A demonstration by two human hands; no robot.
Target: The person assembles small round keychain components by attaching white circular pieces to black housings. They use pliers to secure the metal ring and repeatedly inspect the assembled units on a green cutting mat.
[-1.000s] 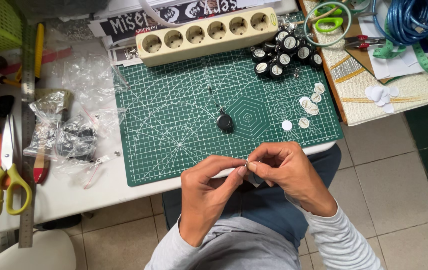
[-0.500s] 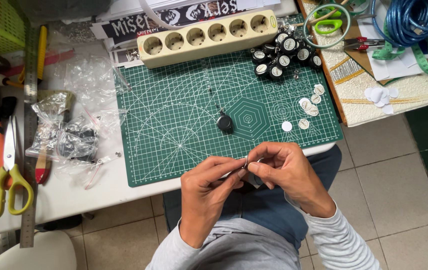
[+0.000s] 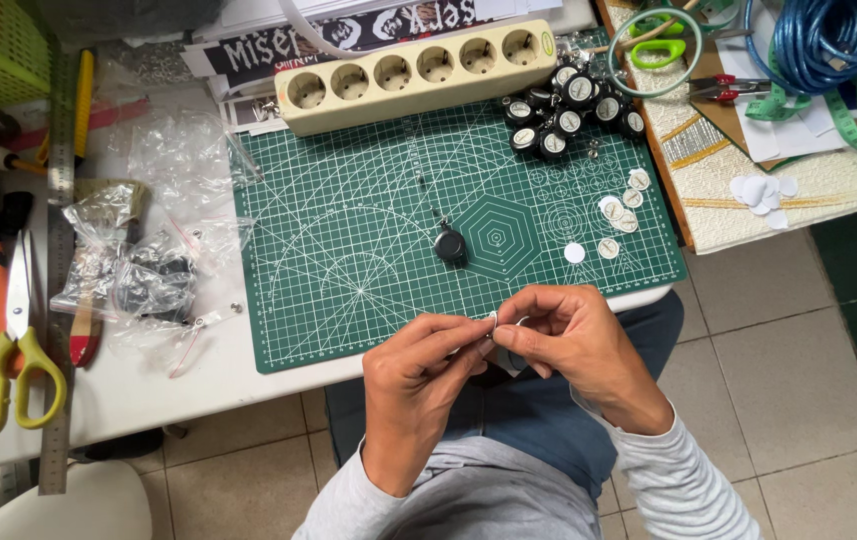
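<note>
Honestly, barely anything moves: left hand (image 3: 418, 375) and right hand (image 3: 573, 340) stay pinched together on a tiny pale piece (image 3: 493, 318), fiddling continues below the green cutting mat (image 3: 368, 250).

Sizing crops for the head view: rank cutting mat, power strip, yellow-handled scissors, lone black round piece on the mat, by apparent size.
1. Green cutting mat
2. Beige power strip
3. Yellow-handled scissors, shorter than the strip
4. Black round piece, by far the smallest
</note>
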